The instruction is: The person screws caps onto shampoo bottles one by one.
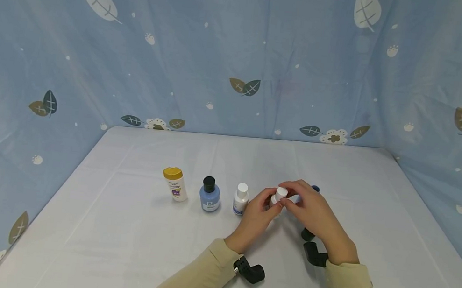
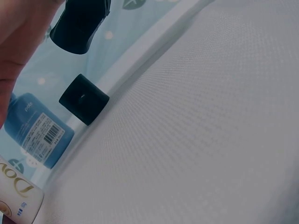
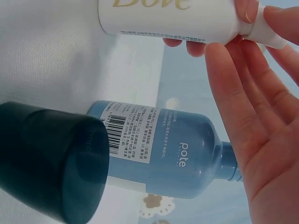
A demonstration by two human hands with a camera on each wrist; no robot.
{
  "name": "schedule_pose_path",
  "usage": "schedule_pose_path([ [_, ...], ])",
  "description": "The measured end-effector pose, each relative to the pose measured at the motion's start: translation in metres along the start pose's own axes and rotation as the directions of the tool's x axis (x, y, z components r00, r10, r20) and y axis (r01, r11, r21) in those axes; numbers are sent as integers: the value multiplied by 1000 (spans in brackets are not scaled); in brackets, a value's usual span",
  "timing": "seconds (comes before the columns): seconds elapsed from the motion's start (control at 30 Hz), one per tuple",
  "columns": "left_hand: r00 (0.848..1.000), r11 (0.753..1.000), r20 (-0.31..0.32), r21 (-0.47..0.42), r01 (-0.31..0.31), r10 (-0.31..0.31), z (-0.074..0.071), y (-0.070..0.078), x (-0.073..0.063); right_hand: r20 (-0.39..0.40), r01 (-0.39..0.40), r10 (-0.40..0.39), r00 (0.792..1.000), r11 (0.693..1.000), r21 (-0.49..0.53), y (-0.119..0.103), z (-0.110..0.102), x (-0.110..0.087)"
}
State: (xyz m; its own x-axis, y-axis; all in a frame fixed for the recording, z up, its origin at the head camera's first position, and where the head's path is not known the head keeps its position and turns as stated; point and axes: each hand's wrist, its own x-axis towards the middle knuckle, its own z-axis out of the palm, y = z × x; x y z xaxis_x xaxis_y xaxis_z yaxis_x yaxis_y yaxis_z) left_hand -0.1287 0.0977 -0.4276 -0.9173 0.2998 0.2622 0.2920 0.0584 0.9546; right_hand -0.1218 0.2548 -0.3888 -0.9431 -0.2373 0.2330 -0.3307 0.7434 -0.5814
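My left hand (image 1: 253,219) grips a small white Dove bottle (image 3: 168,18) around its body. The fingertips of my right hand (image 1: 310,208) pinch the white cap (image 1: 281,192) at the bottle's top. Much of this bottle is covered by the hands in the head view. Beyond my right hand stands a blue "pote" bottle (image 3: 168,149) with its neck bare, mostly hidden in the head view. A loose black cap (image 2: 84,99) rests on the table near my right wrist.
Left of the hands stand a white bottle with a white cap (image 1: 241,199), a blue bottle with a black cap (image 1: 209,198) and a white bottle with a yellow cap (image 1: 176,186). A white cloth (image 1: 127,246) covers the table. Patterned blue curtains (image 1: 207,52) surround it.
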Motion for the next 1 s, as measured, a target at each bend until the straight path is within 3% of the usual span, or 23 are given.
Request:
schedule_pose_path([
  [0.7,1000,1000,2,-7,14,-14,0,0,-1,-28,-33,33,999,999,3,-4,2,0],
  [1.0,1000,1000,-2,10,15,-15,6,-35,7,-43,-57,56,997,998,-2,-5,2,1],
])
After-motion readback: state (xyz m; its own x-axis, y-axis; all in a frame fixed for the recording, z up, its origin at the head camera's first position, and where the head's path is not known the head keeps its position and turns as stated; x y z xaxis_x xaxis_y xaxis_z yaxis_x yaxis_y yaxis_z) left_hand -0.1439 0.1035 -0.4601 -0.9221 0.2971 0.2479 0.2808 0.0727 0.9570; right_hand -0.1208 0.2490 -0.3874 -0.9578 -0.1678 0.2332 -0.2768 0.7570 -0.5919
